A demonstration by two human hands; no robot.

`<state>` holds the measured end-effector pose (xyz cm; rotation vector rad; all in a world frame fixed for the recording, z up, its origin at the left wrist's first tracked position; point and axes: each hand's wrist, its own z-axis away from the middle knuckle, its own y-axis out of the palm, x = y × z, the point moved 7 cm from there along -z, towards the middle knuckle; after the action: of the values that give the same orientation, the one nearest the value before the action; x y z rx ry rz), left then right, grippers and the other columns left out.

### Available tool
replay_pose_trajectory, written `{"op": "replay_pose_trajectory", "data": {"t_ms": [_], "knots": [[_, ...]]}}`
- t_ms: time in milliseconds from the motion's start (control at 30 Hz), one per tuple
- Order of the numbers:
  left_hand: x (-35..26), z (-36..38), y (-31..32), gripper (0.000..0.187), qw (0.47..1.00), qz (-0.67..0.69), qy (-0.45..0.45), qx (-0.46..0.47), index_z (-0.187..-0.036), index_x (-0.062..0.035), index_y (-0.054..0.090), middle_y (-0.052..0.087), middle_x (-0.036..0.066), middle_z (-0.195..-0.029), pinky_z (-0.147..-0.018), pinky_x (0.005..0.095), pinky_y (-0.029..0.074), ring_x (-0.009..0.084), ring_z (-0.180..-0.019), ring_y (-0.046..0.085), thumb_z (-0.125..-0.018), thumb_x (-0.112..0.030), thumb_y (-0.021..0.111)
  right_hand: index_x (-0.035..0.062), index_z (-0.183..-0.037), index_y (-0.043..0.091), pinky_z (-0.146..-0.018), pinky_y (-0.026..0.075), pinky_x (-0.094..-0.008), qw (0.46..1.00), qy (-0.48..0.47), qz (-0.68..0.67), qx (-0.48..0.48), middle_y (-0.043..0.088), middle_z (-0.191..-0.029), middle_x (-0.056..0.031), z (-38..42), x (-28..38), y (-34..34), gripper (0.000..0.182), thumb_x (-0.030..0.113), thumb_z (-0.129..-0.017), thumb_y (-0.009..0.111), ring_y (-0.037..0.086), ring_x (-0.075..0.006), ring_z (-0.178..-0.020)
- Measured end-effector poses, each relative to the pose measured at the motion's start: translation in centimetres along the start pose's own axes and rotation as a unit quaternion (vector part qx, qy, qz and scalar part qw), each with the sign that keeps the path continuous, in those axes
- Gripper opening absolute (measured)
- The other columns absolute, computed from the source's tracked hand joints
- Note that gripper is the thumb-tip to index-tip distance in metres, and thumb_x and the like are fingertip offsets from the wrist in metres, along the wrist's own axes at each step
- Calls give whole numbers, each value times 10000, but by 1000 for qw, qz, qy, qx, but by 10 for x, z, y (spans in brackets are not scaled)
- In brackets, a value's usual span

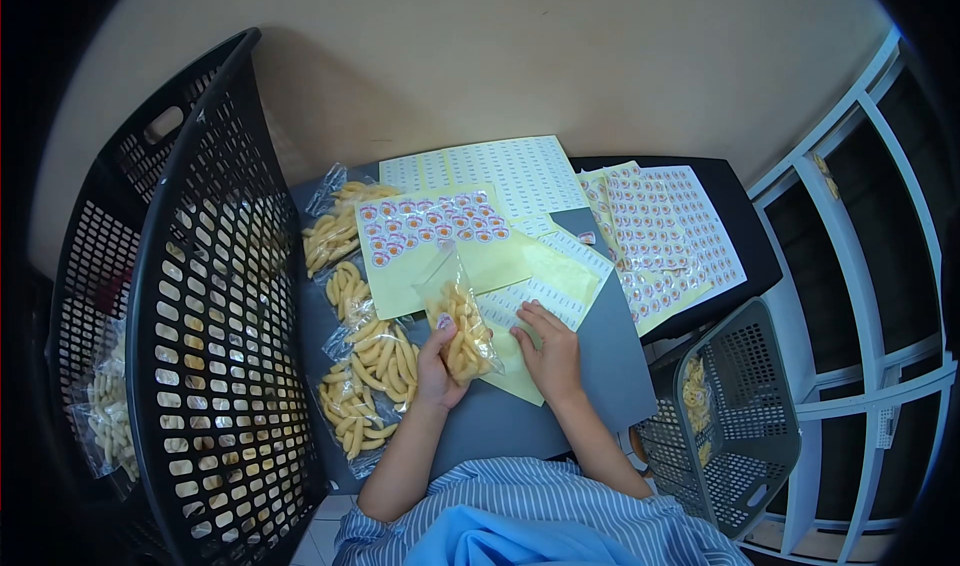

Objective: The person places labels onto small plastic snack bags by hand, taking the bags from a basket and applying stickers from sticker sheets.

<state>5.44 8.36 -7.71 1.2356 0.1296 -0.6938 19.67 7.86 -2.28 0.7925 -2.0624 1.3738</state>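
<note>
My left hand grips a clear plastic bag of curved yellow snacks, its top end pointing away from me. By the left thumb shows a small round sticker on the bag. My right hand rests on a pale yellow label sheet with rows of small print; its fingers are stretched out and hold nothing that I can see. Beyond the bag lies a sheet of round purple-and-orange stickers, partly used up. Another sheet of small printed labels lies behind it.
Several bags of yellow snacks line the left side of the grey table. A tall black basket stands close at left. More round-sticker sheets lie on a black surface at right, above a grey basket with snacks.
</note>
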Motion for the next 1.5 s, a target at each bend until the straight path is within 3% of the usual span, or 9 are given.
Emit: {"op": "replay_pose_trajectory", "data": {"t_ms": [233,367,467,533,667,767,900,1033,1500], "knots": [[2,2,3,377,1000,-6,-1,-6,-1094,-11,432,555,122,-942,-739,341,477,259,-855,570,-802,-249,456,7,-821,604,-839,433,-356,999,-26,15,-10,607,-925,-123,0,4,2,120,30,-703,608,542,-286,-978],[-4,7,8,379,986,-127,108,3,-1127,-4,395,534,104,-998,-773,283,458,171,-897,546,-798,-135,529,-1,-787,587,-855,420,-388,997,-59,38,-7,603,-925,-122,1,9,1,80,21,-711,598,529,-317,-990],[-14,13,19,372,951,-243,192,10,-1120,-3,390,528,92,-1000,-767,258,452,141,-890,538,-804,-119,549,-5,-767,569,-834,424,-375,997,-71,-12,-24,606,-908,-129,1,10,-4,47,15,-727,585,558,-298,-958],[-18,17,25,340,926,-298,229,14,-1100,2,394,530,89,-1002,-761,250,449,129,-877,540,-819,-121,543,-6,-758,563,-811,415,-331,969,83,-224,-61,587,-903,-130,0,-16,-9,33,12,-737,580,563,-242,-922],[-17,15,20,332,961,-189,200,3,-1089,10,395,533,94,-1000,-751,244,449,121,-878,538,-817,-105,546,-6,-747,570,-791,385,-262,932,81,-316,-157,519,-885,-101,-8,1,-39,29,12,-732,587,497,-176,-880],[-16,17,24,333,935,-274,224,17,-1099,11,389,533,102,-1006,-759,242,443,118,-883,538,-820,-94,538,-7,-752,571,-765,390,-258,962,2,-245,-118,520,-862,-91,-14,41,-48,33,19,-736,583,504,-162,-844],[-22,27,38,387,898,-386,213,4,-1157,4,361,532,115,-1007,-682,224,455,117,-846,551,-815,-68,528,-14,-769,578,-770,382,-259,942,49,-333,17,495,-860,-63,-18,70,-12,56,24,-729,588,478,-144,-857],[-17,22,32,492,849,-438,293,29,-1230,-11,308,502,140,-1049,-618,212,454,126,-841,553,-798,-60,538,35,-738,620,-706,385,-274,960,19,-280,-23,544,-799,-54,-20,72,9,90,117,-705,633,516,-169,-791],[-24,32,47,594,855,-394,333,54,-1300,-21,166,419,166,-1138,-744,265,456,202,-975,513,-816,-75,506,93,-737,625,-762,311,-308,976,21,-213,-44,550,-866,-8,-14,74,17,79,157,-696,647,485,-169,-864]]}}
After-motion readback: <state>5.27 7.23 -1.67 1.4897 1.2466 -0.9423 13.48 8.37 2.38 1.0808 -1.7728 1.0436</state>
